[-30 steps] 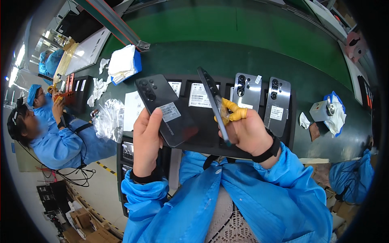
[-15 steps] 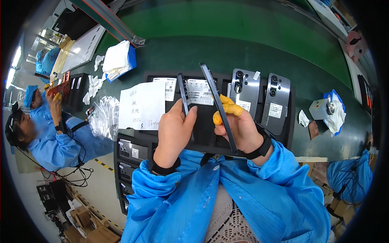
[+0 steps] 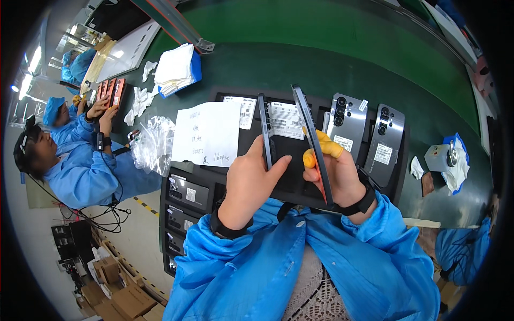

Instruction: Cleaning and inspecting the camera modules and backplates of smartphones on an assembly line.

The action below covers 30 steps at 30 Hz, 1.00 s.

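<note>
My left hand [image 3: 243, 182] grips a dark, slim smartphone [image 3: 264, 115] stood on edge, its thumb lifted away from the phone. In my right hand [image 3: 345, 176], with yellow finger cots on some fingers, is a second smartphone [image 3: 303, 109], tilted and edge-on, with a reddish tint low on its side. Both are above a black tray [image 3: 251, 143]. Two grey phones, a left one [image 3: 350, 115] and a right one [image 3: 386, 136], lie in the tray, camera side up with white stickers. A white printed label [image 3: 287, 119] shows between the held phones.
A handwritten paper sheet [image 3: 206, 134] overlaps the tray's left part. Clear plastic bags [image 3: 152, 147] and a blue bin of white cloths [image 3: 175, 69] are at the left. More phones [image 3: 187, 193] lie in trays below. A metal-topped container [image 3: 438, 158] stands right. A co-worker [image 3: 69, 166] sits left.
The view has shifted, so the scene sits further right. My left thumb has moved off the phone's edge. The co-worker's hands have lowered onto red-orange items.
</note>
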Each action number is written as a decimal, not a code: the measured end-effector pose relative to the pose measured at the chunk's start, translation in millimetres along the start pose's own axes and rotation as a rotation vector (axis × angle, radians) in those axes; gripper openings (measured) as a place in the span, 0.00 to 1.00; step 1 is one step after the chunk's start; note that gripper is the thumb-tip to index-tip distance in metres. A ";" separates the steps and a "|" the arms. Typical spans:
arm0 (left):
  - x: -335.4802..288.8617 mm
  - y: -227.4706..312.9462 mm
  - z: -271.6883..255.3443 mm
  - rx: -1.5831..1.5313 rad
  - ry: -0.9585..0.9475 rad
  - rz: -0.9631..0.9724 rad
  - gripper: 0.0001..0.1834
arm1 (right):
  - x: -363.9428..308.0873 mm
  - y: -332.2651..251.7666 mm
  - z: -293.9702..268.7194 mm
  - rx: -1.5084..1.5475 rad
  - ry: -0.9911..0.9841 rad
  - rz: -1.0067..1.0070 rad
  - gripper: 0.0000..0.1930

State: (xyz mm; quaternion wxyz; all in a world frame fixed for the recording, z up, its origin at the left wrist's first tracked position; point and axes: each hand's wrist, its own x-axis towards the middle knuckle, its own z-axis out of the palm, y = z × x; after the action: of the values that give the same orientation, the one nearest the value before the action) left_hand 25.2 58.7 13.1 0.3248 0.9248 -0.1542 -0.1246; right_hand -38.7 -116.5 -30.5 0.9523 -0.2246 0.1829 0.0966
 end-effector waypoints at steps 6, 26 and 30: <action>14.8 7.2 -7.2 0.114 0.051 0.033 0.26 | 4.3 -1.9 -4.5 -0.050 -0.006 0.002 0.21; 7.1 -49.3 -24.7 -0.312 0.670 0.723 0.15 | -13.3 20.1 -0.3 -0.514 0.034 -0.745 0.26; 9.4 -53.7 -27.6 -0.313 0.651 0.812 0.15 | -20.3 14.4 6.5 -0.624 0.014 -0.831 0.25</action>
State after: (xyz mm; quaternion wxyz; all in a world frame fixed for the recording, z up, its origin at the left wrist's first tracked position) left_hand 54.0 110.6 -1.5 0.5118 0.7221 -0.3702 0.2822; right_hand -59.1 -102.9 -22.9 0.7968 -0.5519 0.0469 -0.2414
